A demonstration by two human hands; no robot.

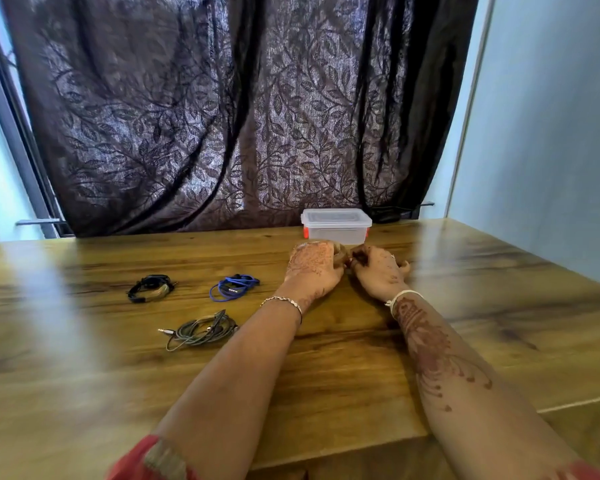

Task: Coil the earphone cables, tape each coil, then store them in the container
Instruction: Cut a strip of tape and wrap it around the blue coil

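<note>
Fingers (361,253) of left hand (312,270) and right hand (378,273) curl together near container (336,226).

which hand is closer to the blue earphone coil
Left. The left hand is just right of the blue earphone coil; the right hand lies beyond it, farther right.

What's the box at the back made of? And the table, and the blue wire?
The container looks like clear plastic: its walls are see-through, with orange clips. The table looks like glossy wood, with grain and shiny glare, though it may be laminate. The blue earphone cable seems coated in smooth, bendy plastic or rubber.
</note>
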